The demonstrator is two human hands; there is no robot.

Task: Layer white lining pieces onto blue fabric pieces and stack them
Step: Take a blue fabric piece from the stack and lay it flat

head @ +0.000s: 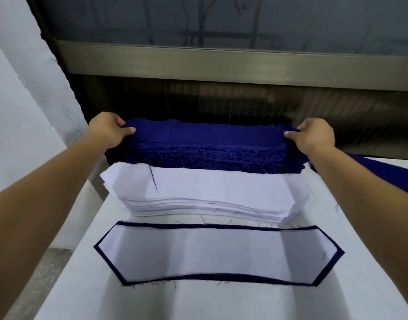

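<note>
Although both forearms ran long into the head view, the fingers of each hand lay hidden behind the ends of the blue fabric stack (210, 146), and I could not tell how many layers they took in; only the thumbs showed. The far edge of that stack merged with the dark recess under a metal frame (221, 63), and frayed threads blurred its near face. Another blue piece (387, 174) was cut off by the right edge of the view and partly covered by the right forearm, its shape unreadable. The left hand (108, 129) was clamped on the left end of the stack, thumb pressed flat on top, fingers curled round behind. The right hand (313, 136) mirrored it on the right end, thumb on top, fingers wrapped out of sight. Both arms were outstretched and spread wide, wrists roughly level. I noted the blue fabric stack at the far edge of the white-covered table (198, 303). Right against its near face sat the white lining stack (205, 192), a loose dark thread lying across its top. Nearer me, past a narrow strip of table, one layered piece (216, 255) lay flat, white lining centred on blue, with the blue showing as a thin border all round.
</note>
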